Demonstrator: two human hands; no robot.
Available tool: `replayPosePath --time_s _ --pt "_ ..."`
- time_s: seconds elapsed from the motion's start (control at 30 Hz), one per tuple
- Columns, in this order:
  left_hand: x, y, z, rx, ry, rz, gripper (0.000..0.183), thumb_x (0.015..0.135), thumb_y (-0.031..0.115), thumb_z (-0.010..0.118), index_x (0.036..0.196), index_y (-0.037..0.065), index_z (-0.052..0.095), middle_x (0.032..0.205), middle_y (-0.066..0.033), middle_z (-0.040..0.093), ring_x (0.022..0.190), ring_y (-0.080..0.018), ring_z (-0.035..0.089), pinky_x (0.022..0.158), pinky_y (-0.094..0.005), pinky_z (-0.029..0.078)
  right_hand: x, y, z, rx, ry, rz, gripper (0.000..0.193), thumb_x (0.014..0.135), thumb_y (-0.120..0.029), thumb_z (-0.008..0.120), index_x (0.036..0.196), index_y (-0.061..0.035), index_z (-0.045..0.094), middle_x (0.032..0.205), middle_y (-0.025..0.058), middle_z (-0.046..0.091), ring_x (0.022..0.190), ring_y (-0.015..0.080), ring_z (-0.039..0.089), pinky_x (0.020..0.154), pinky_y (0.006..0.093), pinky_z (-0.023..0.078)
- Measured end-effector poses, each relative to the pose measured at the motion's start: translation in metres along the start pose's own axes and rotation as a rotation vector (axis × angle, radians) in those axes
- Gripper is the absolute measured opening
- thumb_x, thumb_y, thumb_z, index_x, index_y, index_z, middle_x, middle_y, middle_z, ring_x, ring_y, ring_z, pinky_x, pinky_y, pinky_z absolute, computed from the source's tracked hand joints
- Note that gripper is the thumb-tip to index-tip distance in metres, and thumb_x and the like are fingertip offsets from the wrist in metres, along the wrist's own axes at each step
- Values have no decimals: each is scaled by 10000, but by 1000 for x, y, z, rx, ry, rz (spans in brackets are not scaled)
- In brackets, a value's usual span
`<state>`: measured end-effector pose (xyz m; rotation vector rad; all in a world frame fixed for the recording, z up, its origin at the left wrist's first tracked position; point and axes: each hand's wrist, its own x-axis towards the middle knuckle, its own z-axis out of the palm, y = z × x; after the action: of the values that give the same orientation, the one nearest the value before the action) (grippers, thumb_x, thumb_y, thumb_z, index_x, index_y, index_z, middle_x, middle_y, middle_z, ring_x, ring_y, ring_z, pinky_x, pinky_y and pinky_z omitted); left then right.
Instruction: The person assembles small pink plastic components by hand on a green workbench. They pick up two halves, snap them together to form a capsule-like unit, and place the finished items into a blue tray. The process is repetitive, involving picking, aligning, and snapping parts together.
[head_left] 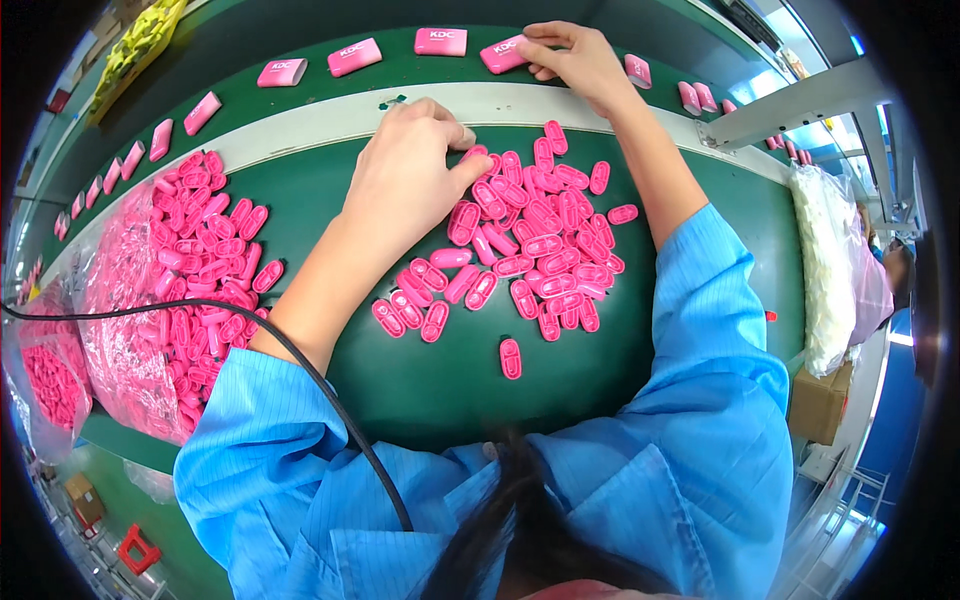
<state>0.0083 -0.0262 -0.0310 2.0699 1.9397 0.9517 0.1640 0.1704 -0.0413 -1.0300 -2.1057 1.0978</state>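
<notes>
Left hand [405, 175] curled, fingertips pinched at pink shell pile [540, 245]. Far right, pink case [503, 54] gripped by right hand [575, 62].

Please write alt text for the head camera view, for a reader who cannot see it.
A person in blue sleeves works at a green table: the left hand rests its fingertips on a central pile of small pink plastic shells, while the right hand touches a pink case on the green conveyor belt. A clear bag spills more pink shells at left.
</notes>
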Motion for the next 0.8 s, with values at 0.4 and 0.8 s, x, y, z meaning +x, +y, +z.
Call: replayPosePath --time_s 0.4,0.8 --pt "7 -6 7 -203 73 30 276 835 132 590 1105 72 600 885 -86 593 675 -151 602 612 -274 480 -19 33 -87 -681 166 84 364 795 -343 641 971 -25 617 836 101 647 757 197 619 712 297 481" --pt "13 -14 7 -1048 116 -378 320 816 56 633 1124 2 567 946 -98 655 822 -122 616 736 -236 511 -70 -39 28 592 -243 41 340 838 -96 616 1119 62 506 985 135 620 852 165 635 786 244 519"
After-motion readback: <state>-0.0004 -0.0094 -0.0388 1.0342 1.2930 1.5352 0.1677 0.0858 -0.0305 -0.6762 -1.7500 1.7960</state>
